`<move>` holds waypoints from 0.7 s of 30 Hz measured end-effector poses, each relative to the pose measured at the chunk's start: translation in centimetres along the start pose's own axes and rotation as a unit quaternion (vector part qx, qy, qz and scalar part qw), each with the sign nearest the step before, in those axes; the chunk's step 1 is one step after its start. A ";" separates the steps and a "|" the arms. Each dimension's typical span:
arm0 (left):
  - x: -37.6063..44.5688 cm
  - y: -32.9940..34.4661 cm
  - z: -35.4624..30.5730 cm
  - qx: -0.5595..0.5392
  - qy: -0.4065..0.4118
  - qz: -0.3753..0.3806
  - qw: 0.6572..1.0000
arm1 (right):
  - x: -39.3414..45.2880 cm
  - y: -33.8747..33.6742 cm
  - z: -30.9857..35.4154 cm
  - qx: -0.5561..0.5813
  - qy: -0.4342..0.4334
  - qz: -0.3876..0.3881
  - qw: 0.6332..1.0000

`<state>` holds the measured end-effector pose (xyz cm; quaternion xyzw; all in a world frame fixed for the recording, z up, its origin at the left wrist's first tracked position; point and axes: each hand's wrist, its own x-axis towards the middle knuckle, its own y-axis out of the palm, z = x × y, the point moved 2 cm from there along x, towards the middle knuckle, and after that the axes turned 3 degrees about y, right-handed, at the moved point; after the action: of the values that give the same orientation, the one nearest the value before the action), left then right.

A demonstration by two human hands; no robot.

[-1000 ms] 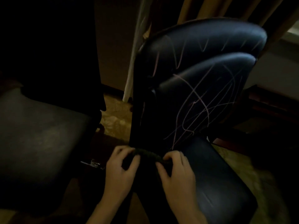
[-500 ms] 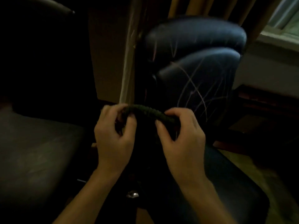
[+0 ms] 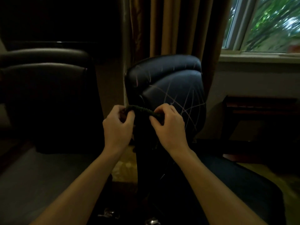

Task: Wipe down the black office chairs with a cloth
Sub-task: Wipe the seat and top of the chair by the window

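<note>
A dark cloth (image 3: 142,111) hangs stretched between my two hands in front of me. My left hand (image 3: 119,127) pinches its left top corner and my right hand (image 3: 168,125) pinches its right top corner. Behind the cloth stands a black office chair (image 3: 175,88) whose backrest carries pale scratch-like lines; its seat (image 3: 243,184) reaches to the lower right. A second black chair (image 3: 45,88) stands on the left, its seat (image 3: 40,176) at the lower left. The cloth's lower part is lost in the dark.
Tan curtains (image 3: 175,25) hang behind the chairs. A window (image 3: 266,25) with a white sill is at the upper right. A dark low wooden piece (image 3: 259,108) stands under it. Patterned floor (image 3: 123,169) shows between the chairs.
Both hands have lifted the cloth from low by the seat up to the level of the backrest. The view has tilted upward, bringing the window into sight.
</note>
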<state>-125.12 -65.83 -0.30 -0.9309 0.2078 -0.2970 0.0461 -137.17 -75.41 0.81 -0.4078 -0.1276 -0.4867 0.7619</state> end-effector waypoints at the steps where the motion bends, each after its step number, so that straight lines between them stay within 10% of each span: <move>1: 0.6 0.1 -0.4 0.004 0.008 -0.005 1.000 | 0.6 0.0 0.3 0.005 -0.001 -0.015 1.000; 21: 3.8 1.0 1.0 0.120 0.097 -0.019 0.988 | 2.0 3.9 1.8 -0.023 0.083 -0.118 0.989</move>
<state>-122.14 -68.34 0.71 -0.8893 0.1563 -0.4093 0.1312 -132.51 -74.57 1.20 -0.3657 -0.0994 -0.6081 0.6976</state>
